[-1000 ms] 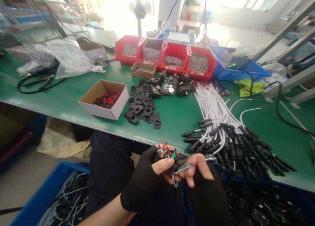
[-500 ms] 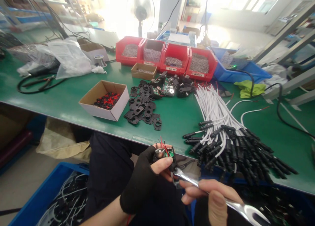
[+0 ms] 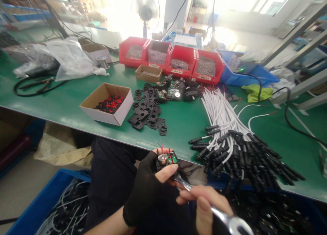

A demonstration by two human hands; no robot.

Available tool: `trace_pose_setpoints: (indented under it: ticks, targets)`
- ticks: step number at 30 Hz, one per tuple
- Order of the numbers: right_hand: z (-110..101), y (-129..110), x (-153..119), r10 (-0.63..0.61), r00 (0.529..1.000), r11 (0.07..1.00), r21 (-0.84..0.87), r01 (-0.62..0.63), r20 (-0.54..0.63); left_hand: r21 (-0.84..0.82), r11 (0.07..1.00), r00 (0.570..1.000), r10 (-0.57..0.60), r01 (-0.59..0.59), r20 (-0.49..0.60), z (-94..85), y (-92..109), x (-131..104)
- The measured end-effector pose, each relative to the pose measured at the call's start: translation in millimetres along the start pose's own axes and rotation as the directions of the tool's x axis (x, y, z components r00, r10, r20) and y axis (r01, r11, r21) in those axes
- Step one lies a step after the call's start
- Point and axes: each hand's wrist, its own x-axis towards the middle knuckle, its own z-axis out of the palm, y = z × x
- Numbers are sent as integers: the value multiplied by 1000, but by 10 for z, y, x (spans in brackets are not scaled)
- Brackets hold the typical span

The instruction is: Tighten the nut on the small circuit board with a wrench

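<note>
Head view, single frame. Item held: small black motor assembly with a green circuit board and silver round cap [image 3: 166,159], red and black lead wires rising from its top edge toward the bench; it sits just below the near edge of the green work table [image 3: 184,122], over the person's lap. Left hand [image 3: 150,187], in a black fingerless glove, closes around the assembly, thumb pressed across its lower face, fingers wrapped behind. Right hand [image 3: 204,204], bare at the fingers, pinches the shaft of a shiny steel open-ended wrench [image 3: 212,209]; the wrench's long axis runs diagonally, one end up and left at the assembly's lower right corner, the forked end down and right at the frame's bottom edge. Whether the upper end is seated on a nut cannot be told. On the table, well apart from the hands: an open cardboard box of red and black small parts [image 3: 108,103]; beside it a heap of flat black plastic brackets [image 3: 148,114]; behind those a cluster of further black assemblies with green boards [image 3: 176,90]; a row of four red plastic bins of grey metal hardware [image 3: 171,59]; a small brown carton [image 3: 148,73] before them. To the right, a bundle of white cables with black connectors [image 3: 237,143], connectors fanned toward the near edge. Below left, a blue plastic crate of cables [image 3: 51,207].
</note>
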Motion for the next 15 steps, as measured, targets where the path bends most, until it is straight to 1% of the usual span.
trace_pose_setpoints:
  ticks: [1, 2, 3, 4, 5, 6, 7, 8, 9, 10, 11, 12, 13, 14, 15]
  targets:
    - [12, 5, 41, 98, 995, 992, 81, -97, -8, -28, 1000, 999, -5, 6, 53, -10, 5, 0]
    - [24, 18, 88, 219, 976, 958, 185, -219, 21, -59, 998, 992, -16, 23, 125, -17, 8, -1]
    - [33, 37, 134, 353, 931, 884, 293, -364, 90, -91, 995, 978, -26, 46, 209, -21, 9, -3]
    - [39, 61, 175, 488, 852, 764, 379, -523, 190, -126, 989, 955, -35, 75, 294, -22, 6, -4]
    - [38, 89, 208, 601, 746, 617, 426, -662, 287, -169, 980, 930, -39, 107, 366, -19, 0, -5]
    - [29, 117, 230, 681, 641, 479, 446, -756, 354, -205, 970, 908, -38, 135, 418, -16, -8, -6]
    - [13, 140, 241, 729, 573, 390, 460, -798, 375, -227, 962, 901, -40, 152, 433, -12, -16, -6]
    - [-8, 155, 241, 746, 566, 377, 479, -793, 350, -236, 960, 909, -42, 153, 415, -9, -23, -5]
    - [-33, 157, 232, 731, 620, 438, 499, -747, 286, -232, 961, 925, -53, 150, 377, -7, -27, -5]
    - [-56, 144, 216, 678, 708, 548, 507, -665, 196, -212, 967, 942, -65, 141, 329, -6, -27, -5]
    - [-76, 116, 195, 593, 799, 669, 491, -558, 101, -181, 975, 955, -71, 127, 288, -3, -21, -5]
    - [-88, 74, 170, 494, 869, 772, 450, -448, 19, -155, 982, 964, -67, 109, 256, 0, -10, -6]
    - [-92, 23, 143, 396, 917, 852, 390, -349, -42, -140, 986, 970, -57, 93, 237, 5, 5, -6]
    - [-89, -33, 116, 308, 948, 907, 325, -269, -76, -130, 988, 972, -50, 81, 229, 12, 23, -6]
    - [-81, -85, 89, 231, 969, 944, 260, -203, -83, -122, 990, 976, -42, 69, 215, 19, 43, -6]
